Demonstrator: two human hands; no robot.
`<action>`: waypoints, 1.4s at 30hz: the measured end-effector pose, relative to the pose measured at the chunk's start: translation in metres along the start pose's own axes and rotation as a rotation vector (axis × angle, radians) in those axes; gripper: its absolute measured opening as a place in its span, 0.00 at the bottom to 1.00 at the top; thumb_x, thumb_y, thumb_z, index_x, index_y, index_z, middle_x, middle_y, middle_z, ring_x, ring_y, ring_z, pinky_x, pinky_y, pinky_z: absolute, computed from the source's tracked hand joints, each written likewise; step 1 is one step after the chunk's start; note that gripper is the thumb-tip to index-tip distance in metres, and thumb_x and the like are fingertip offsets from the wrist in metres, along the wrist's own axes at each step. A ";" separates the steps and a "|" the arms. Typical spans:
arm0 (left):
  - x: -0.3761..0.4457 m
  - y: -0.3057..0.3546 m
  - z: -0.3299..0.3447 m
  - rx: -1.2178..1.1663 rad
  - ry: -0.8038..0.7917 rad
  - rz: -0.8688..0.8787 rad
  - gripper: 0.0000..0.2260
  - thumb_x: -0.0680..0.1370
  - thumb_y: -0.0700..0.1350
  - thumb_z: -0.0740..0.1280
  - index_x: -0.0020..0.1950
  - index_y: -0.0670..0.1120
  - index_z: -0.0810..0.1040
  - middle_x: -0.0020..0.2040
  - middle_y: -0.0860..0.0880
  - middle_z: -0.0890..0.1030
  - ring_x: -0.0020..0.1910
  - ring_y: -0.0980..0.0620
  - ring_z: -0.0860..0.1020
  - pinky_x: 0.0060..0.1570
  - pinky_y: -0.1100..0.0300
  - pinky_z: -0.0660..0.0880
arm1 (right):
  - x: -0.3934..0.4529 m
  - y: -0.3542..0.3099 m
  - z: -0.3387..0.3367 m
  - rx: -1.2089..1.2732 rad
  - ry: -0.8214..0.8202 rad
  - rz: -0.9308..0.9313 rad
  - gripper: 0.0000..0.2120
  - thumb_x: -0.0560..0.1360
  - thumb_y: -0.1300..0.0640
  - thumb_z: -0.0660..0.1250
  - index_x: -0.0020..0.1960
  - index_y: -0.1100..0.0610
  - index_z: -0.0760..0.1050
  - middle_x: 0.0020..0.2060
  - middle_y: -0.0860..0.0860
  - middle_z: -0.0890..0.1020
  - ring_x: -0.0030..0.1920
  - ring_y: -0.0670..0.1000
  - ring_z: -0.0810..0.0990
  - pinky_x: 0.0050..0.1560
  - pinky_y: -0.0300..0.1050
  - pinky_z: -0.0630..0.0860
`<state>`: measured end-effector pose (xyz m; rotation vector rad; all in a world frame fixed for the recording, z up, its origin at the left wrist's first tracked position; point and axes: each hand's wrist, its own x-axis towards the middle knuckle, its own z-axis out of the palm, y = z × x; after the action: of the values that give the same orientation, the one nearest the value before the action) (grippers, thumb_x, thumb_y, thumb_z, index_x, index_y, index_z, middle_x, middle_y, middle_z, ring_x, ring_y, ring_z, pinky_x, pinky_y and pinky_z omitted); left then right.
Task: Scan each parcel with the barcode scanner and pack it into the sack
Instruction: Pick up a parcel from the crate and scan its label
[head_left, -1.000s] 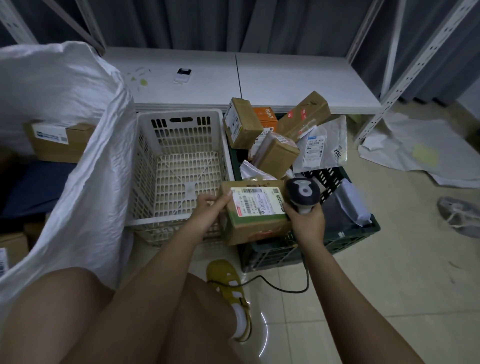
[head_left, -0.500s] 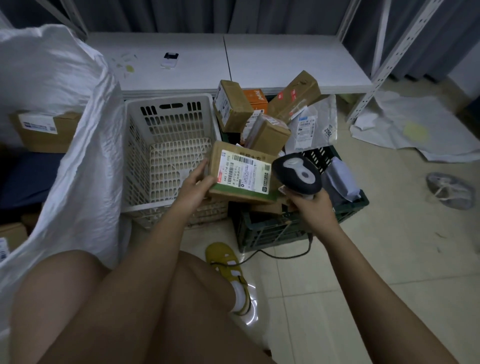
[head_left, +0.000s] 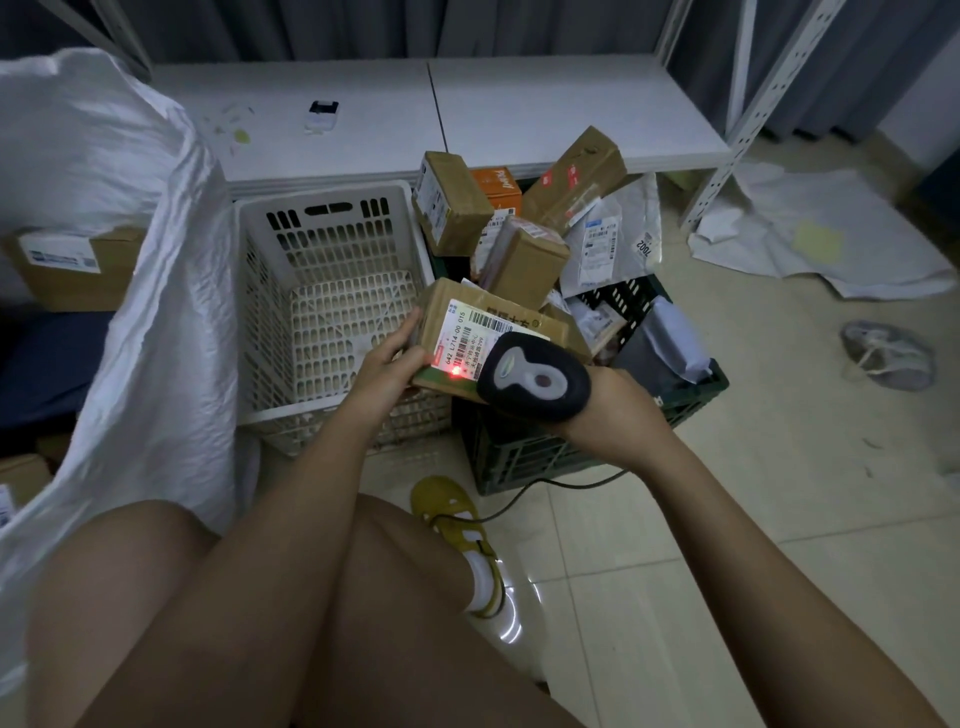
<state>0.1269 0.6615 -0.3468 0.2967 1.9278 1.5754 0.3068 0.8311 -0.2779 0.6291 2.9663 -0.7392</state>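
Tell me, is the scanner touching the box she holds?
Cannot tell. In the head view the scanner overlaps the box, hiding any gap.

Parcel sorting rm: crate of parcels, metal racking.

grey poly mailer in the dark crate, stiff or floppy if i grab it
Probably floppy: the grey poly mailer drapes creased over the dark crate rim. Its smooth film looks somewhat slippery. Likely light, since it sags flat rather than bulging.

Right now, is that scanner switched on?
On: a red light spot from the scanner shines on the box label.
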 end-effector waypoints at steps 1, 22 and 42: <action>0.000 0.000 0.000 0.004 0.000 0.004 0.27 0.76 0.46 0.66 0.74 0.61 0.64 0.72 0.54 0.69 0.58 0.56 0.76 0.58 0.52 0.77 | 0.000 -0.001 -0.001 0.008 0.001 0.007 0.12 0.73 0.50 0.69 0.52 0.57 0.79 0.46 0.54 0.84 0.47 0.55 0.81 0.45 0.49 0.78; -0.012 0.006 -0.004 -0.127 0.132 0.038 0.27 0.78 0.44 0.64 0.75 0.61 0.63 0.70 0.49 0.72 0.58 0.50 0.77 0.51 0.55 0.78 | 0.002 -0.012 0.009 0.657 0.137 0.088 0.12 0.71 0.59 0.75 0.53 0.52 0.77 0.40 0.41 0.81 0.39 0.34 0.79 0.38 0.31 0.75; -0.176 0.072 -0.238 0.144 1.065 0.503 0.33 0.76 0.44 0.70 0.76 0.57 0.59 0.76 0.47 0.54 0.74 0.54 0.59 0.72 0.64 0.58 | 0.050 -0.204 0.022 1.030 0.163 -0.063 0.06 0.75 0.64 0.70 0.45 0.63 0.73 0.29 0.56 0.73 0.24 0.42 0.71 0.25 0.32 0.69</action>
<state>0.1082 0.3950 -0.2001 -0.0462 2.9404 2.1821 0.1803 0.6755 -0.2121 0.6006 2.5267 -2.3260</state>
